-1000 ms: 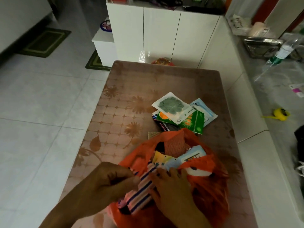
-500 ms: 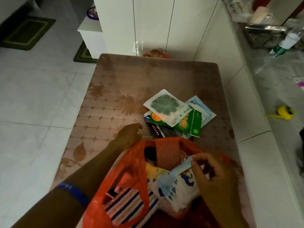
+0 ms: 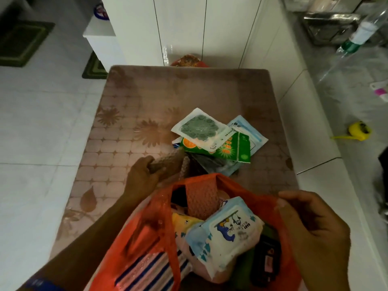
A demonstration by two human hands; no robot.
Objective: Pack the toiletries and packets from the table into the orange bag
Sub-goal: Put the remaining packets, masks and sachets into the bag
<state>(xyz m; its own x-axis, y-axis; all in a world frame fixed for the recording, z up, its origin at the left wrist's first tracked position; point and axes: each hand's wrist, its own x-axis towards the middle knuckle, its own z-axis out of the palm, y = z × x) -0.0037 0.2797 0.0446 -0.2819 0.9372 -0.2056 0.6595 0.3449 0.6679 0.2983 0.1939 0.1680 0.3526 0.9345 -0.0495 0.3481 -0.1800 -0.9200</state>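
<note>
The orange bag [image 3: 147,232] stands open at the table's near edge, holding a baby wipes pack [image 3: 228,232], a striped packet [image 3: 147,269], a yellow packet and a dark item. My right hand [image 3: 315,229] pinches the bag's right rim. My left hand [image 3: 144,175] reaches past the bag and grips a brown textured packet [image 3: 168,162] on the table. Behind it lies a pile of packets: a white one with a green round print [image 3: 199,129], a green one [image 3: 233,150], a light blue one [image 3: 249,131] and a dark one [image 3: 212,164].
The brown flowered table [image 3: 130,127] runs away from me toward white cabinets [image 3: 180,28]. A white counter on the right carries a yellow tape measure [image 3: 359,131], a plastic bottle [image 3: 361,32] and a metal tray. White floor tiles and green mats lie to the left.
My left hand left the bag, reached forward and took hold of the brown packet. My right hand moved from the wipes pack to the bag's right rim. The view tilted down.
</note>
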